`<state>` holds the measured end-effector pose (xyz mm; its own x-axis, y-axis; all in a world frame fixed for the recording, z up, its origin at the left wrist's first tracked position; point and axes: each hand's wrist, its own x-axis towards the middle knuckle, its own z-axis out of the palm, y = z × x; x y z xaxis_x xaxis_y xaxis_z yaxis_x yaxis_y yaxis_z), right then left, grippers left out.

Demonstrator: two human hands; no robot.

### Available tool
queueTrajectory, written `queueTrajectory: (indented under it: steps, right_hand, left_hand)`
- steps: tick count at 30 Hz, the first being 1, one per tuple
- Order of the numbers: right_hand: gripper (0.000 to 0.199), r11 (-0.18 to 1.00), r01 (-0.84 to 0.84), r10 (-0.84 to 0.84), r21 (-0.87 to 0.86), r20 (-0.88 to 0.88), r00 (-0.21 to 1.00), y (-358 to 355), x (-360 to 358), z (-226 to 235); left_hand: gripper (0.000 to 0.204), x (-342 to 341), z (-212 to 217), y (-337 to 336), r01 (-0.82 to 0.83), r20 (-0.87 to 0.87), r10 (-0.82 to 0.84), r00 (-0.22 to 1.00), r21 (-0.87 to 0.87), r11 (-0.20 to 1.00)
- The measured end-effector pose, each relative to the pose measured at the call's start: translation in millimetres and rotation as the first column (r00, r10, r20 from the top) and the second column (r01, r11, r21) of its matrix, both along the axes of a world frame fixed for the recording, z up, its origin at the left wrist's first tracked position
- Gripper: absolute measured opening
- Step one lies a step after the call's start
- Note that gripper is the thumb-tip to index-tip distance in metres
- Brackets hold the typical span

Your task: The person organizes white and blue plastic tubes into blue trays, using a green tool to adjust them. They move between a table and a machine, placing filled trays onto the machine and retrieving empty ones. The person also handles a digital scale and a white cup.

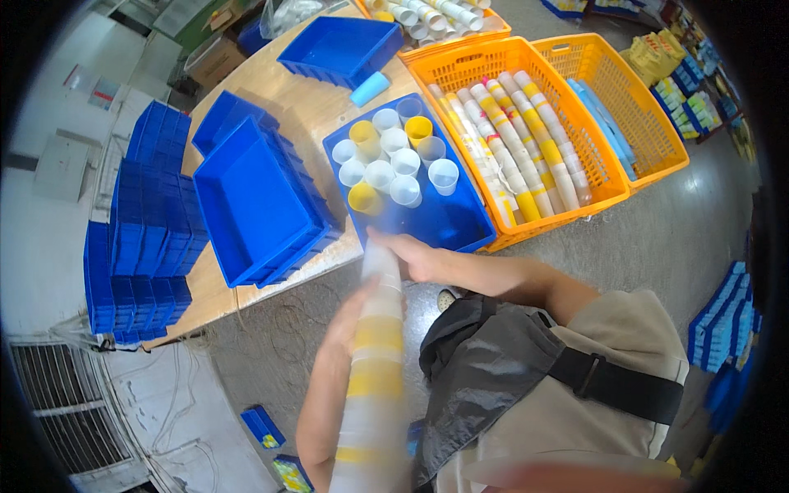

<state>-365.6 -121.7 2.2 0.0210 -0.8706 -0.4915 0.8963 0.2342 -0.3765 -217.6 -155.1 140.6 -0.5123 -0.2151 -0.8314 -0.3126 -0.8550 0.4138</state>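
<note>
Far left of the cup tray we've got stacks of blue bins sitting on the tabletop. Closer to the cup tray, just beside it on its left, is a pile of empty blue trays, with a smaller one behind that. Another empty blue tray sits further back from the cup tray, and a light blue cup lies on its side just behind the tray's far corner.

The cup tray itself holds upright cups, mostly clear-white with a few yellow ones, all bunched in its far half. The near half is bare.

Our left hand is wrapped around a long cup stack, white and yellow, that runs from the bottom edge up toward the near rim of the cup tray. It's blurry, so we can't make out the fingers properly. Our right hand is closed on the top end of that same stack, just at the tray's near edge.

Right of the cup tray, touching it, is an orange basket full of cup sleeves lying side by side. A second orange basket sits beyond that one.
</note>
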Motion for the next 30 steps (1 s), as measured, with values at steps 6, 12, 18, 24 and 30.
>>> queueTrajectory:
  steps: [6,12,18,24,30]
  right_hand:
    - [0.051,0.989,0.133,-0.134,-0.070,-0.002,0.991,-5,-24,-4]
    - [0.057,0.995,-0.062,0.079,-0.076,0.258,0.963,25,-23,16]
    - [0.045,0.999,0.001,-0.009,0.042,0.186,0.982,13,-13,-1]
    - [0.035,0.997,-0.071,0.066,0.013,0.250,0.966,57,-33,-6]
    - [0.079,0.908,0.204,-0.333,0.366,0.334,0.882,80,-67,21]
  left_hand:
    - [0.047,0,6,7,-0.180,-0.041,0.184,0.982,0.092,0.979]
    - [0.056,16,-7,12,-0.138,-0.021,0.138,0.990,0.033,0.990]
    - [0.057,21,-4,14,-0.301,-0.046,0.305,0.951,0.079,0.950]
    - [0.051,-5,1,20,0.060,0.160,-0.056,0.986,-0.023,0.998]
    - [0.048,-13,-9,20,0.086,-0.066,-0.085,0.994,0.006,0.996]
